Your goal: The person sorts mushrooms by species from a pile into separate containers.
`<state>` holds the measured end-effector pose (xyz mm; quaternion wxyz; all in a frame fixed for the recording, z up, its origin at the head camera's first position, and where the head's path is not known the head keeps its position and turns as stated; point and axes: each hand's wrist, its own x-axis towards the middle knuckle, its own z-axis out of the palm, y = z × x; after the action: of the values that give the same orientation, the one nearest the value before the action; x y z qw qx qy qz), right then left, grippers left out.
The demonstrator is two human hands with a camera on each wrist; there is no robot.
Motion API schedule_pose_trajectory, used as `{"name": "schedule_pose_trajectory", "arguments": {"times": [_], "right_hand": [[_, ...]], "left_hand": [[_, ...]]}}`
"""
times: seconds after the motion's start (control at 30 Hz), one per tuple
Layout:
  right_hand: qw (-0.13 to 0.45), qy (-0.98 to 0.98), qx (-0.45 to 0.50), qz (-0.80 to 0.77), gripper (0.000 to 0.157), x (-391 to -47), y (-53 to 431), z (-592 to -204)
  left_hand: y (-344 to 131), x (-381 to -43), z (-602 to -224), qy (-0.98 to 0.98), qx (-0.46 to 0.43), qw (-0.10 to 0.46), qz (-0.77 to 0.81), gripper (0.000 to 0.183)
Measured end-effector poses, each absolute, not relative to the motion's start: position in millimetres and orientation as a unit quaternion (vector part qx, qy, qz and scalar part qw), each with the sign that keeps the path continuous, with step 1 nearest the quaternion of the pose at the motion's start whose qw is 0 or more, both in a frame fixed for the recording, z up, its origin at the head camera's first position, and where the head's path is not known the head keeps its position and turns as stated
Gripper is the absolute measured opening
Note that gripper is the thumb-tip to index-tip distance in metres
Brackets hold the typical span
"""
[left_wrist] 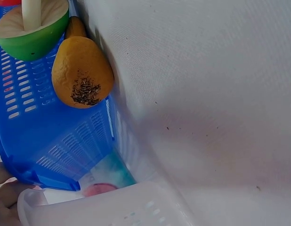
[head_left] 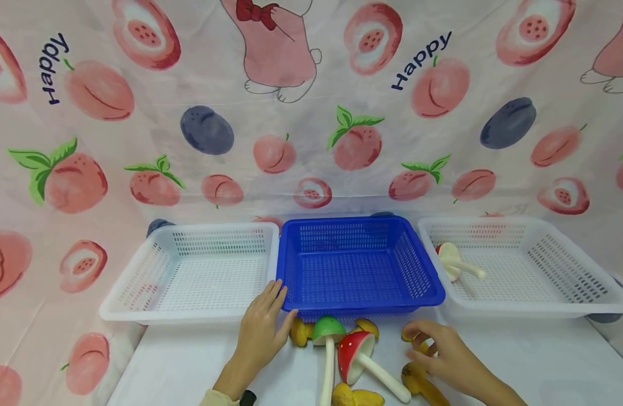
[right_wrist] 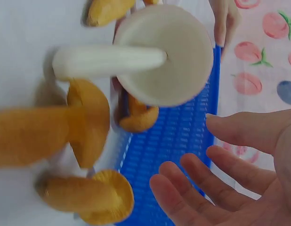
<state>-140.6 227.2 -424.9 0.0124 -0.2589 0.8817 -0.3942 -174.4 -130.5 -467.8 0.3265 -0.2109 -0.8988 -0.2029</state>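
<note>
My left hand (head_left: 260, 324) rests where the blue basket (head_left: 359, 307) meets the left white basket (head_left: 189, 317), fingers extended at the rims. Over the right end of a loose group of toy mushrooms hovers my right hand (head_left: 450, 355); its fingers are spread and hold nothing in the right wrist view. Below it lie brown mushrooms (right_wrist: 84, 123), one partly hidden by the hand in the head view. A red-capped mushroom (head_left: 356, 358) with a white stem and a green-capped mushroom (head_left: 328, 330) lie between the hands. Near my left thumb sits a yellow-brown mushroom (left_wrist: 84, 70).
In the right white basket (head_left: 534, 309), a red-and-white mushroom (head_left: 455, 262) leans against the left wall. Another yellow-brown mushroom (head_left: 357, 396) lies at the near edge of the view. A fruit-print cloth (head_left: 301, 124) hangs behind the three baskets, which stand side by side.
</note>
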Motion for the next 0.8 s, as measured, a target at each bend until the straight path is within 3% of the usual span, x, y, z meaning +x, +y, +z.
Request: {"name": "schedule_pose_trajectory", "arguments": {"times": [0.53, 0.8], "right_hand": [[0.128, 0.839, -0.267, -0.456, 0.029, -135, 202, -455], [0.187, 0.865, -0.224, -0.407, 0.033, -138, 190, -462]], "left_hand": [[-130, -175, -473, -0.897, -0.212, 0.333, -0.201, 0.047], [-130, -176, -475, -0.895, -0.213, 0.337, -0.200, 0.047]]}}
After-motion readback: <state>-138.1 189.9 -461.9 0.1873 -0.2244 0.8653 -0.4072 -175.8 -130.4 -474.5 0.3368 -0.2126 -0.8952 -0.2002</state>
